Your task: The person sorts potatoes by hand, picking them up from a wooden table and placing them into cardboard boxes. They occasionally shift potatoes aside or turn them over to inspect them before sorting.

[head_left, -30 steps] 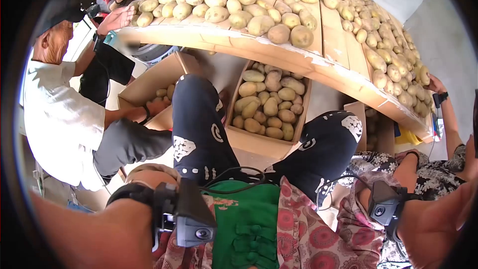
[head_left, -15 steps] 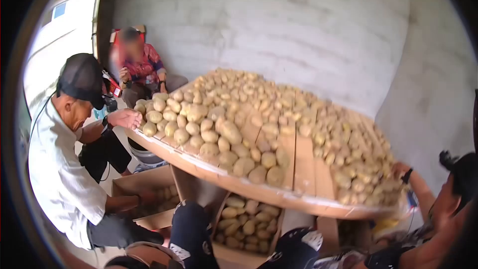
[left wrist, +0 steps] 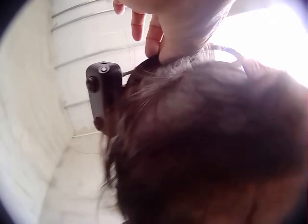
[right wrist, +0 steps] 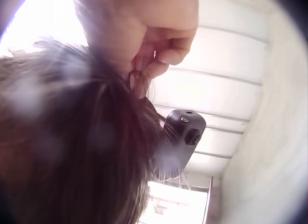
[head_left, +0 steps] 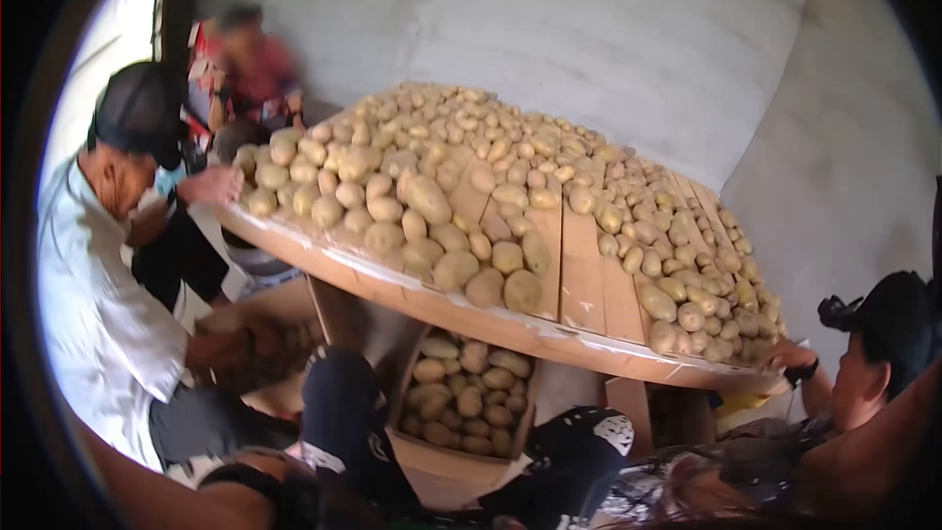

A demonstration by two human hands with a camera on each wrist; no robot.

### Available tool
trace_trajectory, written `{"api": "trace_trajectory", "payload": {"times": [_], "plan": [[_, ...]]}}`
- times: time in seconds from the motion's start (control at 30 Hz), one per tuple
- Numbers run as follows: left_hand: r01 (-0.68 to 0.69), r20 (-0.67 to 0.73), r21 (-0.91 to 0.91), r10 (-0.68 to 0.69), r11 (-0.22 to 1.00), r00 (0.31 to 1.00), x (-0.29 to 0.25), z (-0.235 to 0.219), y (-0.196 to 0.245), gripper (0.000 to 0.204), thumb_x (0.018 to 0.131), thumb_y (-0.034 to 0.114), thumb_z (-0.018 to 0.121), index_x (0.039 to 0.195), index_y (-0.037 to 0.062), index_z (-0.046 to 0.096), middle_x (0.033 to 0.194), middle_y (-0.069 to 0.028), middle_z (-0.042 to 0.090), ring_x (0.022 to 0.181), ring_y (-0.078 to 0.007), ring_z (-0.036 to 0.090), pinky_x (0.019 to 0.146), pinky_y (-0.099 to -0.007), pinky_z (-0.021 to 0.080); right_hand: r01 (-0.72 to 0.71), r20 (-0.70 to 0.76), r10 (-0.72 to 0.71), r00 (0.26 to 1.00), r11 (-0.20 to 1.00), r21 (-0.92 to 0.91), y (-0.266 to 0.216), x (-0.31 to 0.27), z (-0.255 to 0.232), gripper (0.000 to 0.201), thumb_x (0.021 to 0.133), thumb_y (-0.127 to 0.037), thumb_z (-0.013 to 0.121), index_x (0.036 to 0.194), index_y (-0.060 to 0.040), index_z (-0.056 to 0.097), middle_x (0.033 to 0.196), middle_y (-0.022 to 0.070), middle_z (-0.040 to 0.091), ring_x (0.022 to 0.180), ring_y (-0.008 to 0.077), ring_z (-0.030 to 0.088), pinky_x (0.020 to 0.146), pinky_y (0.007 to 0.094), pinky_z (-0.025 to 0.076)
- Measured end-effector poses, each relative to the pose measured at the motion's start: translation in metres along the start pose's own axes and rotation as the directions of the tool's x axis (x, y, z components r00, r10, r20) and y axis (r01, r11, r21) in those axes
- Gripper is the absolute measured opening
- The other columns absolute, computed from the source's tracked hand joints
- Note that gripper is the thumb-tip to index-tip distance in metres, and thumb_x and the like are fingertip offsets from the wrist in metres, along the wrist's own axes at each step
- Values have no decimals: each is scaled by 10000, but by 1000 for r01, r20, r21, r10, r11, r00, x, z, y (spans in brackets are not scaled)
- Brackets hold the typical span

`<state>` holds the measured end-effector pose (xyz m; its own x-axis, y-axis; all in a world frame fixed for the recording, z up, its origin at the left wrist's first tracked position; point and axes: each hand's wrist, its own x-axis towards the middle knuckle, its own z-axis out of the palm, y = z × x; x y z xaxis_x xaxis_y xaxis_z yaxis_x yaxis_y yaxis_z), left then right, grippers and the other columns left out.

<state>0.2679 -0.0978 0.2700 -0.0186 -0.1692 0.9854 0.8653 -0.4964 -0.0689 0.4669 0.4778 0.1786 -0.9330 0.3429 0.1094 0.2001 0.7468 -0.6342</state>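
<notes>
Both of my hands are raised to my head, outside the head view. In the left wrist view, my left hand (left wrist: 168,17) is at the hair (left wrist: 183,123), its fingers hanging down beside a dark band (left wrist: 144,67); its grip on the band cannot be told. A black head camera (left wrist: 105,91) sits in front of the hair. In the right wrist view, my right hand (right wrist: 149,31) has curled fingers, with the fingertips pinching a thin dark strap (right wrist: 133,78) at the side of the hair, behind the same head camera.
Potatoes (head_left: 427,198) cover much of a wooden table (head_left: 587,285). Under its edge stands a cardboard box (head_left: 446,466) of potatoes between my knees. A person in white (head_left: 108,304) reaches into another box; people also sit at right (head_left: 883,334) and far left (head_left: 250,59).
The head view tilted up from my lap and the near box to the table and wall, then dipped slightly. The person at left keeps one hand at the table edge and one in a box.
</notes>
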Motion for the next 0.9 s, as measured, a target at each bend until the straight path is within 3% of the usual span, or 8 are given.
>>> {"api": "trace_trajectory", "payload": {"times": [0.13, 0.3, 0.43, 0.67, 0.7, 0.73, 0.83, 0.9], "plan": [[-128, 2, 17, 128, 992, 992, -19, 0, 15, 306, 898, 195, 562, 1146, 15, 552, 1086, -205, 618, 1033, -265, 591, 1010, -470, 376, 340, -92, -328, 940, 914, 220, -170, -67, 138, 416, 852, -422, 573, 1078, -75, 619, 946, 21, 632, 817, 181, 559, 767, 358, 483], [-174, 35, 76, 172, 982, 984, -32, -15, 32, 324, 903, 208, 557, 1164, 16, 542, 1083, -206, 617, 1037, -267, 589, 1015, -475, 370, 772, -267, -725, 635, 604, 198, -253, -85, 149, 461, 842, -489, 556, 1058, -89, 636, 952, 0, 630, 822, 158, 536, 738, 330, 477], [-178, 82, 106, 170, 978, 982, -44, -25, 40, 339, 907, 218, 552, 1179, 17, 534, 1081, -206, 617, 1039, -269, 588, 1018, -480, 365, 887, -371, -806, 461, 412, 207, -284, -78, 139, 500, 833, -543, 542, 1042, -101, 649, 956, -17, 628, 826, 139, 518, 714, 307, 472], [-166, 47, 140, 161, 976, 986, -46, -38, 26, 365, 913, 236, 544, 1205, 18, 520, 1076, -208, 617, 1043, -272, 586, 1025, -488, 357, 930, -497, -788, 364, 276, 245, -312, -42, 151, 573, 818, -637, 517, 1014, -122, 672, 964, -47, 624, 832, 106, 486, 673, 268, 464], [-157, 24, 148, 155, 976, 988, -44, -41, 21, 369, 914, 239, 543, 1209, 18, 518, 1075, -208, 617, 1044, -272, 586, 1026, -490, 356, 924, -530, -762, 372, 253, 285, -310, -34, 155, 584, 816, -651, 514, 1010, -124, 676, 966, -52, 623, 833, 102, 481, 667, 262, 462], [-152, -1, 152, 154, 977, 988, -46, -40, 13, 373, 915, 241, 542, 1213, 18, 516, 1075, -208, 617, 1044, -272, 586, 1027, -491, 355, 921, -505, -776, 378, 256, 294, -293, -20, 174, 554, 926, -543, 424, 1313, -153, 490, 1000, 16, 577, 886, 162, 475, 620, 251, 414], [67, -141, 201, -39, 977, 989, -68, -46, -27, 384, 918, 249, 539, 1224, 19, 510, 1073, -209, 617, 1046, -274, 585, 1030, -494, 351, 441, -397, -199, 896, 287, 851, -270, 34, 267, 96, 858, -78, 560, 796, -65, 633, 867, 65, 646, 816, 165, 606, 746, 302, 507], [525, -186, 267, -492, 808, 851, -98, -47, -64, 410, 893, 222, 564, 1236, 11, 483, 1134, -176, 583, 1077, -265, 548, 1025, -431, 341, 9, 232, -161, 959, 839, 544, -232, 85, 332, 160, 901, -131, 542, 913, 3, 628, 939, 87, 659, 891, 174, 623, 792, 290, 491]]}}
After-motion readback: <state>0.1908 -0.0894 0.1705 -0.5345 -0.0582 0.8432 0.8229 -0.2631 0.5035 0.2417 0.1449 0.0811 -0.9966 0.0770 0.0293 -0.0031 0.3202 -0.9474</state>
